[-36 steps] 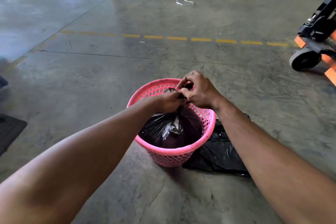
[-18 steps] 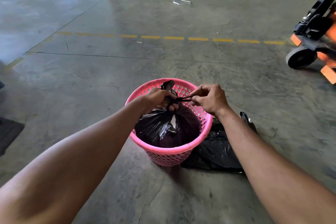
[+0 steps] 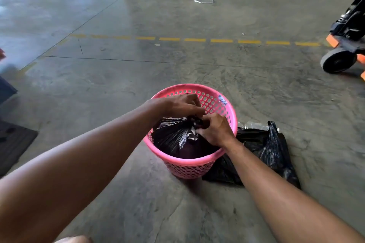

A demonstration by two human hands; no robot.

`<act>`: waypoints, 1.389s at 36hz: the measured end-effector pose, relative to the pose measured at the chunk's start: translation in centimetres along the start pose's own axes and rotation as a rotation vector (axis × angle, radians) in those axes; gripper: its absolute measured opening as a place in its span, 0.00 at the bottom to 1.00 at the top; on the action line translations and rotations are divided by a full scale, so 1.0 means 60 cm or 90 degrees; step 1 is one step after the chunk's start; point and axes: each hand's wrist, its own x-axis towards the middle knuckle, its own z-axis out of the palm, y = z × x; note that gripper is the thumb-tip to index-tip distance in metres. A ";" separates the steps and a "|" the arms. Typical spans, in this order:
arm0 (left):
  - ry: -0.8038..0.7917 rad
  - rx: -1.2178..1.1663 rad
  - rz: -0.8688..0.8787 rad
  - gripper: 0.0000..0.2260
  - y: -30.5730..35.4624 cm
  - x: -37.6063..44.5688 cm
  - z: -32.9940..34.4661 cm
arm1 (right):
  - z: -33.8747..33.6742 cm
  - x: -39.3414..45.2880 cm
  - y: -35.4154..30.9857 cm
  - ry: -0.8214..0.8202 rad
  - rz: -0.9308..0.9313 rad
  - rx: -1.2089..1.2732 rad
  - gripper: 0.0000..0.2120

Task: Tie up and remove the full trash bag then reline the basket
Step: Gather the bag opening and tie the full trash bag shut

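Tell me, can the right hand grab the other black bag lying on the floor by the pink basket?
Probably yes, but not right now. The spare bag lies flat in the open on the right of the pink basket, nothing covering it. The right hand is busy, though, gripping the full bag neck with the left hand.

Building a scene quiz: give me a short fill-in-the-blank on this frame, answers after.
1. The full trash bag sits inside a ____ basket.
2. The left hand and right hand both grip the bag's ____.
3. The spare black bag lies on the ____ beside the basket.

Answers: pink; neck; floor
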 end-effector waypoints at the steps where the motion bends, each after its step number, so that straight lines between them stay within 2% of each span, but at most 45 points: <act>1: -0.010 0.092 0.009 0.20 0.004 -0.003 -0.004 | -0.001 0.001 0.000 0.010 0.009 0.018 0.11; 4: 0.005 0.299 0.060 0.16 0.008 -0.005 -0.006 | -0.004 0.004 0.001 0.018 0.025 0.075 0.12; 8: 0.077 0.453 0.128 0.16 -0.003 -0.002 -0.001 | -0.012 -0.002 0.003 -0.062 0.027 0.208 0.24; 11: 0.142 0.481 0.176 0.14 -0.019 -0.002 0.010 | -0.017 -0.009 -0.001 -0.114 -0.003 0.303 0.29; 14: 0.225 0.447 0.203 0.11 -0.033 -0.002 0.022 | -0.014 -0.012 -0.006 -0.118 0.059 0.423 0.28; 16: 0.269 0.423 0.207 0.12 -0.039 0.000 0.030 | -0.009 -0.011 -0.010 -0.062 0.061 0.351 0.27; 19: 0.293 0.416 0.189 0.13 -0.045 0.003 0.032 | -0.005 -0.009 -0.018 -0.002 0.035 0.192 0.17; 23: 0.316 0.502 0.159 0.09 -0.057 0.007 0.015 | -0.017 -0.002 -0.020 0.039 0.015 0.149 0.07; 26: 0.288 0.463 0.159 0.10 -0.071 0.007 0.004 | -0.036 0.005 -0.014 0.104 0.003 0.096 0.04; 29: 0.228 0.349 0.183 0.09 -0.082 0.004 0.001 | -0.052 0.010 -0.008 0.126 -0.012 0.038 0.05; 35: 0.238 0.267 0.214 0.10 -0.111 -0.007 -0.007 | -0.066 0.020 -0.001 0.114 0.002 -0.050 0.06; 41: 0.253 0.263 0.097 0.08 -0.152 -0.012 0.009 | -0.055 0.020 0.025 0.094 0.016 -0.178 0.08; 44: 0.252 0.248 0.060 0.11 -0.165 -0.013 0.017 | -0.046 0.015 0.041 0.095 0.000 -0.174 0.09; 47: 0.300 0.214 0.101 0.20 -0.149 -0.010 0.027 | -0.044 0.007 0.051 0.220 -0.046 -0.095 0.15; 50: 0.302 0.246 0.140 0.22 -0.115 -0.002 0.042 | -0.043 -0.005 0.068 0.392 0.041 -0.020 0.19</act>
